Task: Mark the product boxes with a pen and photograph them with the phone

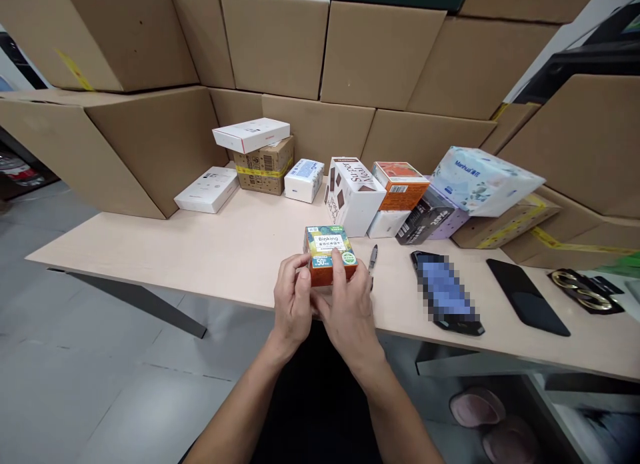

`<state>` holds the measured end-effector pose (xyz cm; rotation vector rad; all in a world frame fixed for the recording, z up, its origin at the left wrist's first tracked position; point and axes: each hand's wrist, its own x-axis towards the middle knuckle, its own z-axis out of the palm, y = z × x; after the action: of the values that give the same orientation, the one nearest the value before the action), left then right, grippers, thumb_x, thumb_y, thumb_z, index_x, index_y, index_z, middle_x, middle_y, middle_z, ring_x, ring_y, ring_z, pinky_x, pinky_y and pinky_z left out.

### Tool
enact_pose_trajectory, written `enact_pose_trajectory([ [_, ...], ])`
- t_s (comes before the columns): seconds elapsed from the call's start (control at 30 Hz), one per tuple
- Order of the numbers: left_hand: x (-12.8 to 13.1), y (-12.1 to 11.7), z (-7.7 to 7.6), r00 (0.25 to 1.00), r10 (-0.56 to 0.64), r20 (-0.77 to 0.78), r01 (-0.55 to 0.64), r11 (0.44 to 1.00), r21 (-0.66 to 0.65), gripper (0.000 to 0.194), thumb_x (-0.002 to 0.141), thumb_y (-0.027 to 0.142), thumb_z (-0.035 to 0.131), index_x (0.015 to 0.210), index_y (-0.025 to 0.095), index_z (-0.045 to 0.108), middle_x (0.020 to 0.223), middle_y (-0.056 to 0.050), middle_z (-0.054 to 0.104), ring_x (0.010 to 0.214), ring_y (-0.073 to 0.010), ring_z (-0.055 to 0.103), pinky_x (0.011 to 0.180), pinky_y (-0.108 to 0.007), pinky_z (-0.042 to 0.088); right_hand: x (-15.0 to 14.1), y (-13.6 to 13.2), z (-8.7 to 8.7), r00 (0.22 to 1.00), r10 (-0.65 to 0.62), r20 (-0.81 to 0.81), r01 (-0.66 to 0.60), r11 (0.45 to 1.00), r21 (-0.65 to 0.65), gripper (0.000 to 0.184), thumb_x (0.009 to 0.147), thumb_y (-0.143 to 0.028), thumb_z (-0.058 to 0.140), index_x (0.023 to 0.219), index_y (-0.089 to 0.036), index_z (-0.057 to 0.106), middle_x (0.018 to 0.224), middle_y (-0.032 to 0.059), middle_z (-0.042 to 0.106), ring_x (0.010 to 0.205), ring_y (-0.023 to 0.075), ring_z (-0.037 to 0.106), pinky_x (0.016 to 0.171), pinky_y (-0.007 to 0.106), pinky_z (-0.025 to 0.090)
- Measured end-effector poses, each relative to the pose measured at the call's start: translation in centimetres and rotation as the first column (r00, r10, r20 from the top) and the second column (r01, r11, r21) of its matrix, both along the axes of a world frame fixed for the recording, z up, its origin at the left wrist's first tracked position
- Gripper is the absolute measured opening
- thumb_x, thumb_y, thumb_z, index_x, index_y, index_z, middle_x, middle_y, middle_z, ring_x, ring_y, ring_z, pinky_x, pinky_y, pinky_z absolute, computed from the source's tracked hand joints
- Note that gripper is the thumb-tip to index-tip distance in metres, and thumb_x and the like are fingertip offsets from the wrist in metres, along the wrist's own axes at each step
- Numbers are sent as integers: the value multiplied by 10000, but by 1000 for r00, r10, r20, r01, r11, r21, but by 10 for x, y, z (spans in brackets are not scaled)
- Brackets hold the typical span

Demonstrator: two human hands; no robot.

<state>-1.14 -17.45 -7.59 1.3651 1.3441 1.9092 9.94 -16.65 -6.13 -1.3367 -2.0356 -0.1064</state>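
A small teal, yellow and orange carton (327,237) marked "Binking" is at the table's front edge, its printed top facing up. My left hand (293,301) grips its near left corner, fingers curled along the side. My right hand (349,311) holds the right side, with the index finger lying across the top and the thumb low at the front. Whether the carton rests on the table or is slightly raised, I cannot tell. Just right of it lies a pen (373,257). Behind stands a white "Super Meal" box (355,194), tilted a little.
On the wooden table (225,251), white flat boxes (207,189), a taped brown box (265,165), tissue packs (304,181) and an orange box (400,184) line the back. Phones (527,296) and gold-handled scissors (583,291) lie right. Cardboard walls (275,44) enclose the rear.
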Motion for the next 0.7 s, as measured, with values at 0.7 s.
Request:
enact_pose_trajectory([
  [0.7,-1,-1,-8,996,0,85,-4,999,45,352,1039,457,470,1175,223,695,1012,-62,677,925,-173,646,816,-292,543,14,24,16,952,113,-286,-115,993,11,596,840,-411,721,1362,-181,547,1214,153,555,1129,296,601,916,464,578],
])
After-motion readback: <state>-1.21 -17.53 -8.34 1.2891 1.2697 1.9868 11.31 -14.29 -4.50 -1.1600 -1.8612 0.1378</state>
